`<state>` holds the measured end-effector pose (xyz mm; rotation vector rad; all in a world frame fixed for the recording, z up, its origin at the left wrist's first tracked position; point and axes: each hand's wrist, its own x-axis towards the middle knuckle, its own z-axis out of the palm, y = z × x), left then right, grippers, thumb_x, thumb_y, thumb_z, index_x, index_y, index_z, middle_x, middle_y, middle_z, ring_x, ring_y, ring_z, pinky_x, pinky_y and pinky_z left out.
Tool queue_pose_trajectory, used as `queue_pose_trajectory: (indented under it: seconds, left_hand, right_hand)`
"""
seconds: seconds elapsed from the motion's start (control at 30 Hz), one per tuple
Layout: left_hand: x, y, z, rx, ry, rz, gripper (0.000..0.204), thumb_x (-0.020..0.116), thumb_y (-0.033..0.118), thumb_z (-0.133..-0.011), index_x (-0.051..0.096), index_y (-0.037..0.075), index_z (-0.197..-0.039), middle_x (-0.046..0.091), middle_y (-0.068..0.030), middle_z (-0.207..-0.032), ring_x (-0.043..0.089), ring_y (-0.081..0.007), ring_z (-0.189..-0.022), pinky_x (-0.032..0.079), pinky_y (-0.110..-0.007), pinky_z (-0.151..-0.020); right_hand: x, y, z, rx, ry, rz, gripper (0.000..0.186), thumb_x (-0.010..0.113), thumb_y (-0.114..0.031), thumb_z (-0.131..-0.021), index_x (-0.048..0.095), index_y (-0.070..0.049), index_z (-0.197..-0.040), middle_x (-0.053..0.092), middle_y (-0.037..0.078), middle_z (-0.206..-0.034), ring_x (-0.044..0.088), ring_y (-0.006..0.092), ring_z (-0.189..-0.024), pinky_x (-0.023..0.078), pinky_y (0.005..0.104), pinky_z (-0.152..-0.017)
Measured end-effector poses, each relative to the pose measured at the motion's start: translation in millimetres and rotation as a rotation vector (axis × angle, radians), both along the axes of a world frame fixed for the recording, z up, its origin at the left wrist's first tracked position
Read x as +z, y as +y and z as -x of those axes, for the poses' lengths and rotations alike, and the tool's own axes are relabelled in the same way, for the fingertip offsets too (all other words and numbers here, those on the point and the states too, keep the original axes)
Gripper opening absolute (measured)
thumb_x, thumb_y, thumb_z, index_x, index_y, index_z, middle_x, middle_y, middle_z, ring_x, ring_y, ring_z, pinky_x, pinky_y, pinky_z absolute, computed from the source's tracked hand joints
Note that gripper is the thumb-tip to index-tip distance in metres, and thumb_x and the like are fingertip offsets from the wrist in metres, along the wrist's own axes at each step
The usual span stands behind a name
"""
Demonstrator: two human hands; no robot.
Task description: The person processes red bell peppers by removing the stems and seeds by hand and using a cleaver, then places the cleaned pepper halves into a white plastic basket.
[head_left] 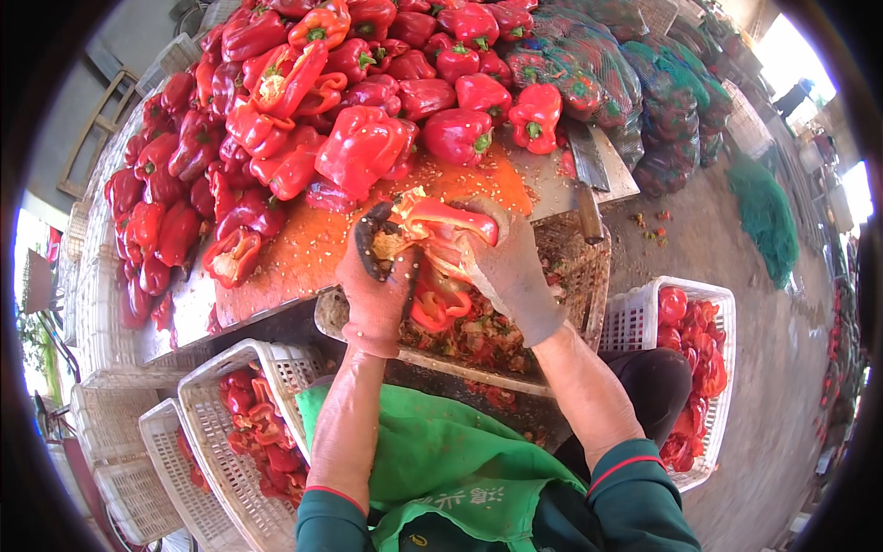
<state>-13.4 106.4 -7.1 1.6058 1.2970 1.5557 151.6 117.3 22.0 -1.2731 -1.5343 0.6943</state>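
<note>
A torn-open red pepper (446,224) with its pale seedy core is held between both gloved hands over a tray of scraps (497,354). My left hand (377,276), in a pinkish glove with dark fingers, is closed around the core side. My right hand (510,267), in a pale grey glove, grips the fleshy side. Just behind them lies a seed-strewn orange cutting board (267,271) under a large heap of red peppers (368,138). A cleaver (586,175) with a wooden handle rests at the board's right.
White crates of pepper pieces stand at lower left (204,414) and right (722,386). Stacked crates (115,414) line the left. Mesh sacks of peppers (662,110) are piled at back right. Green netting (763,212) lies on the concrete floor. My green apron (414,432) covers my lap.
</note>
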Motion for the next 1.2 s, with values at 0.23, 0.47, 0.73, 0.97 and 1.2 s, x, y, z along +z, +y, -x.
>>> queue_pose_trajectory:
  seconds: [0.23, 0.47, 0.73, 0.97, 1.2]
  left_hand:
    - [-7, -1, -6, 0.062, -0.154, 0.078, 0.033, 0.064, -0.005, -0.081, 0.059, -0.003, -0.113, 0.065, -0.0092, -0.102, 0.06, -0.0142, -0.096, 0.048, -0.028, -0.088]
    - [-12, 11, 10, 0.071, -0.36, 0.166, 0.016, 0.063, -0.003, -0.087, 0.061, -0.001, -0.103, 0.064, -0.0041, -0.094, 0.058, -0.0096, -0.085, 0.05, -0.026, -0.078]
    - [-6, 14, 31, 0.24, -0.411, 0.174, 0.018, 0.069, 0.002, -0.085, 0.062, -0.002, -0.102, 0.063, -0.0038, -0.093, 0.057, -0.0108, -0.085, 0.048, -0.026, -0.079]
    - [1, 9, 15, 0.189, -0.341, 0.142, 0.021, 0.072, 0.005, -0.085, 0.062, 0.0, -0.103, 0.062, -0.0023, -0.094, 0.056, -0.0094, -0.086, 0.048, -0.026, -0.078]
    - [4, 6, 9, 0.2, -0.315, 0.153, 0.021, 0.071, 0.003, -0.084, 0.061, 0.001, -0.103, 0.063, -0.0015, -0.094, 0.056, -0.008, -0.084, 0.048, -0.025, -0.076]
  right_hand:
    - [9, -18, 5, 0.004, 0.046, -0.056, 0.031, 0.063, -0.002, -0.075, 0.064, -0.001, -0.106, 0.068, 0.02, -0.099, 0.067, 0.0338, -0.094, 0.053, 0.0377, -0.079]
    - [33, -24, -11, 0.082, 0.032, -0.199, 0.039, 0.052, 0.011, -0.076, 0.063, 0.004, -0.113, 0.067, 0.014, -0.111, 0.067, 0.0189, -0.098, 0.056, 0.0287, -0.078]
    - [51, 2, -39, -0.173, -0.172, -0.621, 0.054, 0.058, 0.014, -0.069, 0.059, -0.004, -0.12, 0.062, 0.015, -0.117, 0.065, 0.0327, -0.102, 0.053, 0.0414, -0.09]
    - [9, 25, -55, -0.08, -0.368, -0.367, 0.056, 0.059, 0.013, -0.07, 0.062, -0.009, -0.122, 0.062, 0.01, -0.119, 0.061, 0.0222, -0.112, 0.051, 0.0315, -0.094]
    - [30, -72, -198, -0.48, -0.559, -0.314, 0.05, 0.073, 0.004, -0.072, 0.062, -0.006, -0.12, 0.064, 0.014, -0.115, 0.062, 0.0247, -0.107, 0.052, 0.0344, -0.092]
